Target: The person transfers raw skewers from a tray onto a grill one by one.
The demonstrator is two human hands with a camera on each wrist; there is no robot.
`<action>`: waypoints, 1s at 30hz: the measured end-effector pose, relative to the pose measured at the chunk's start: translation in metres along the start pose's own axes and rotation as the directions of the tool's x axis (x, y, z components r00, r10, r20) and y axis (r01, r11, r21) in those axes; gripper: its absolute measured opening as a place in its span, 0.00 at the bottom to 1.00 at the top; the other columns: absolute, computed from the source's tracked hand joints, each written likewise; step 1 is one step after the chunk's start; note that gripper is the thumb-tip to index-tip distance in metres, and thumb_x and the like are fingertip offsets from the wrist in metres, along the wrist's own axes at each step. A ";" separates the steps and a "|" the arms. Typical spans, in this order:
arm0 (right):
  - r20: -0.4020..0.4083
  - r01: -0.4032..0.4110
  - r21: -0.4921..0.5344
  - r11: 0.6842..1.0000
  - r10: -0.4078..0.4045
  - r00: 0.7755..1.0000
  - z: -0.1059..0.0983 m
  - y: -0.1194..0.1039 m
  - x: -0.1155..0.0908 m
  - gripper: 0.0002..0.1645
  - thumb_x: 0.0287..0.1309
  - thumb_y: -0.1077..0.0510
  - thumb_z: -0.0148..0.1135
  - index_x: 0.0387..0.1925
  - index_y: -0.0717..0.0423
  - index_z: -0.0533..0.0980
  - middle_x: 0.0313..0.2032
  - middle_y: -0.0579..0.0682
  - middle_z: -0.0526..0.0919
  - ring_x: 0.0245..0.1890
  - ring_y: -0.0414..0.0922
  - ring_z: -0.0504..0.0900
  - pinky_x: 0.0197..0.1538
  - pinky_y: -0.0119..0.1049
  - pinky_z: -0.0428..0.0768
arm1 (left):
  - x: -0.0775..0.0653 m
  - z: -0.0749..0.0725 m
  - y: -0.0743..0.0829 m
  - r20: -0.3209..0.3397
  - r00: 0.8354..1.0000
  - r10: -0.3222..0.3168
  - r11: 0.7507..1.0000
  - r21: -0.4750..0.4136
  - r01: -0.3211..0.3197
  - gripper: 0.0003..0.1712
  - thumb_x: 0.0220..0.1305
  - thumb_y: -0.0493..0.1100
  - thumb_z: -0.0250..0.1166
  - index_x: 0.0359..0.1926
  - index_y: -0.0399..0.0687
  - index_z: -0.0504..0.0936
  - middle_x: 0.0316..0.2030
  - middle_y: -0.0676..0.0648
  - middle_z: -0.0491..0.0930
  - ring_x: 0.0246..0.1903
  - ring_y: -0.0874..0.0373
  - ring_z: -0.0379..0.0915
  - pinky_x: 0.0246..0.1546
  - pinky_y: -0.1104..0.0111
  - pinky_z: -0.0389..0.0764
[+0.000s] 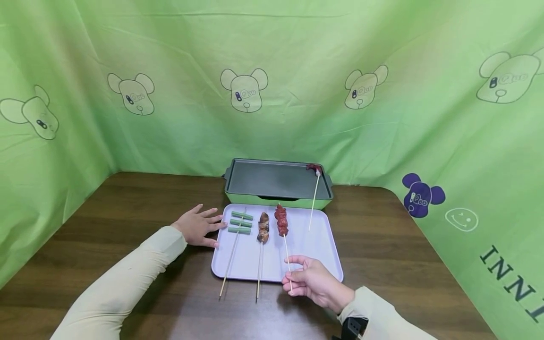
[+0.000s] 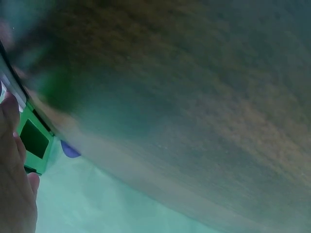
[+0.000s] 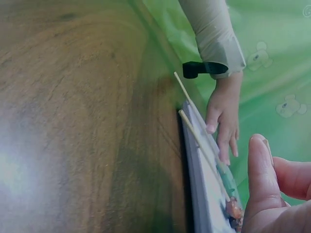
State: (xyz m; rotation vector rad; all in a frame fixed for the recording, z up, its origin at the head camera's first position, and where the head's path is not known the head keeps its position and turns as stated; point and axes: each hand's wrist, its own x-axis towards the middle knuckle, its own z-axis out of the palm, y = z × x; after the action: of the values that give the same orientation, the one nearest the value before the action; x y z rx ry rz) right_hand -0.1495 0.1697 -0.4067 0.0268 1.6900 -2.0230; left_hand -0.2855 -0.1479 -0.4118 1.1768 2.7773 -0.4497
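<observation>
In the head view my right hand (image 1: 316,283) pinches the wooden stick of a red meat skewer (image 1: 281,221) between thumb and fingers, over the front right of a pale lilac tray (image 1: 316,245). The meat end points toward the grill. My left hand (image 1: 199,226) has its fingers spread at the tray's left edge. A green vegetable skewer (image 1: 241,223) and a browned meat skewer (image 1: 263,227) lie side by side on the tray, sticks jutting past its front rim. In the right wrist view, my right thumb (image 3: 262,174) hides the held stick.
Behind the tray stands a green grill (image 1: 246,198) with a dark flat plate (image 1: 267,178). A dark red skewer (image 1: 314,168) lies at the plate's right end, its stick reaching over the tray. A brown wooden table (image 1: 382,245) carries everything, with a green printed curtain (image 1: 297,127) around it.
</observation>
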 end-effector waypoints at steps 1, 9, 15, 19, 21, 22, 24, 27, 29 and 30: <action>0.000 0.000 -0.001 1.000 0.000 1.000 0.001 -0.001 0.000 0.28 0.61 0.75 0.49 0.61 0.75 0.54 0.24 0.50 0.81 0.22 0.37 0.83 0.27 0.27 0.80 | 0.000 0.000 0.000 0.004 1.000 -0.001 1.000 -0.004 0.001 0.40 0.63 0.71 0.48 0.70 0.56 0.66 0.69 0.50 0.63 0.71 0.49 0.50 0.66 0.46 0.51; 0.002 0.012 -0.021 1.000 -0.012 1.000 0.004 -0.010 -0.004 0.29 0.61 0.74 0.49 0.62 0.75 0.54 0.24 0.50 0.81 0.22 0.37 0.83 0.27 0.28 0.80 | -0.001 0.001 -0.001 0.001 1.000 -0.011 1.000 -0.015 0.011 0.40 0.63 0.71 0.48 0.70 0.56 0.66 0.69 0.50 0.63 0.71 0.49 0.50 0.66 0.47 0.51; 0.007 0.006 -0.026 1.000 -0.005 1.000 0.007 -0.013 -0.009 0.26 0.62 0.74 0.49 0.60 0.74 0.56 0.23 0.49 0.82 0.22 0.37 0.82 0.27 0.28 0.80 | -0.002 0.000 0.000 0.002 1.000 -0.010 1.000 -0.019 0.010 0.40 0.64 0.70 0.47 0.70 0.56 0.66 0.69 0.50 0.63 0.71 0.49 0.50 0.66 0.47 0.51; 0.025 0.001 -0.031 1.000 0.000 1.000 0.009 -0.013 -0.013 0.26 0.62 0.74 0.49 0.60 0.75 0.55 0.22 0.49 0.82 0.21 0.37 0.82 0.26 0.28 0.80 | -0.002 0.000 0.001 0.008 1.000 -0.013 1.000 -0.024 0.013 0.40 0.64 0.70 0.48 0.70 0.56 0.65 0.69 0.50 0.62 0.71 0.49 0.49 0.66 0.46 0.51; 0.033 0.008 -0.035 0.999 -0.007 0.999 0.009 -0.014 -0.014 0.26 0.62 0.74 0.49 0.60 0.75 0.55 0.22 0.49 0.82 0.21 0.37 0.82 0.27 0.28 0.80 | -0.002 0.000 0.000 0.004 1.000 -0.013 1.000 -0.022 0.013 0.40 0.64 0.70 0.48 0.70 0.56 0.65 0.69 0.49 0.62 0.71 0.48 0.49 0.66 0.46 0.51; 0.036 0.013 -0.037 0.999 -0.012 0.999 0.009 -0.015 -0.014 0.26 0.62 0.74 0.49 0.60 0.75 0.55 0.23 0.49 0.82 0.22 0.37 0.82 0.27 0.28 0.80 | -0.001 0.000 0.000 0.004 1.000 -0.014 1.000 -0.023 0.014 0.40 0.64 0.70 0.48 0.70 0.56 0.65 0.69 0.50 0.62 0.71 0.48 0.49 0.66 0.46 0.51; 0.039 0.022 -0.039 0.999 -0.021 0.999 0.009 -0.016 -0.015 0.26 0.62 0.74 0.49 0.60 0.75 0.55 0.23 0.49 0.82 0.22 0.37 0.82 0.27 0.28 0.80 | -0.001 0.001 0.000 0.001 1.000 -0.013 1.000 -0.024 0.013 0.40 0.64 0.70 0.48 0.70 0.56 0.65 0.69 0.49 0.62 0.71 0.48 0.49 0.66 0.46 0.51; 0.036 0.032 -0.034 0.999 -0.030 0.999 0.008 -0.018 -0.014 0.25 0.62 0.74 0.49 0.60 0.73 0.57 0.23 0.49 0.82 0.22 0.37 0.82 0.28 0.28 0.80 | -0.001 0.001 0.000 -0.002 1.000 -0.014 0.999 -0.034 0.014 0.40 0.64 0.70 0.48 0.70 0.56 0.65 0.69 0.49 0.62 0.71 0.49 0.49 0.66 0.46 0.51; 0.034 0.037 -0.029 0.999 -0.036 0.999 0.007 -0.019 -0.014 0.24 0.62 0.74 0.49 0.59 0.72 0.57 0.23 0.48 0.82 0.23 0.37 0.82 0.28 0.28 0.80 | -0.001 0.001 0.000 -0.004 1.000 -0.015 0.999 -0.034 0.015 0.40 0.64 0.70 0.49 0.70 0.56 0.66 0.69 0.49 0.63 0.71 0.48 0.50 0.66 0.46 0.51; 0.032 0.039 -0.027 0.999 -0.038 0.999 0.006 -0.020 -0.013 0.24 0.62 0.74 0.49 0.59 0.71 0.58 0.23 0.48 0.82 0.23 0.37 0.82 0.28 0.28 0.80 | -0.002 0.001 0.000 0.004 1.000 -0.019 0.999 -0.039 0.019 0.40 0.64 0.70 0.48 0.70 0.57 0.65 0.69 0.50 0.62 0.71 0.49 0.49 0.67 0.46 0.50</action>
State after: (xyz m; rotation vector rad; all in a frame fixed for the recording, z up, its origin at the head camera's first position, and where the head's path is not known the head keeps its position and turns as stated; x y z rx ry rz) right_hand -0.1439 0.1707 -0.3823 -0.0470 1.7116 -2.0168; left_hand -0.2843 -0.1490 -0.4121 1.1416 2.7832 -0.3968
